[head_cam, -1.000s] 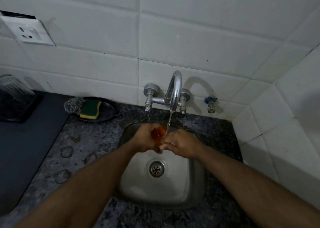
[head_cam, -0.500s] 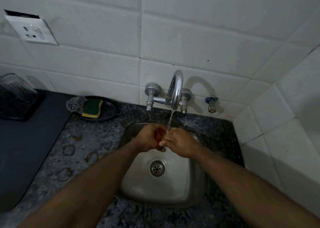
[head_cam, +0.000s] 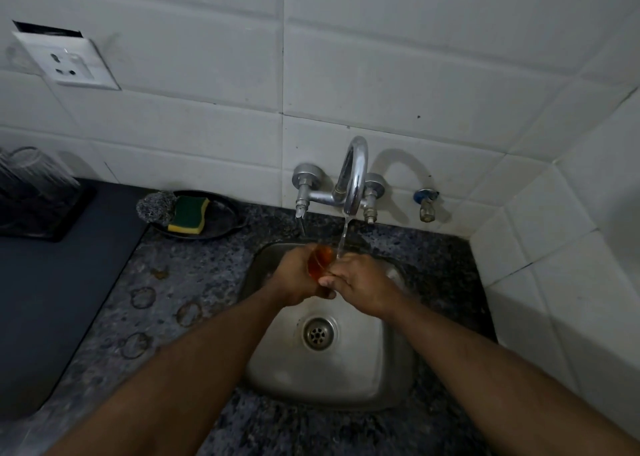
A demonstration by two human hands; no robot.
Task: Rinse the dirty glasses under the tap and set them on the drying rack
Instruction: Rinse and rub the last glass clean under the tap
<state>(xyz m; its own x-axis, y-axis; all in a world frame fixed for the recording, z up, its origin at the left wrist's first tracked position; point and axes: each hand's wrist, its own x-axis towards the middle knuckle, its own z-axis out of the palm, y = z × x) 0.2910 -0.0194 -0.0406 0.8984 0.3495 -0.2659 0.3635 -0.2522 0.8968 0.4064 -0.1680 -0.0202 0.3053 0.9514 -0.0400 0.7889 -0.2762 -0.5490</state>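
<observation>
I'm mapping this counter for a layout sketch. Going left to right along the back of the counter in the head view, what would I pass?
Upturned glass on the dark rack → steel scrubber → green-yellow sponge → tap → small blue-capped valve.

White tiled wall (head_cam: 207, 137), speckled, perhaps granite, counter (head_cam: 194, 272), dim

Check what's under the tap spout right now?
Water runs from the tap onto an orange-tinted glass held between the left hand and right hand, above the sink. The hands cover most of the glass; its contents can't be seen.
</observation>
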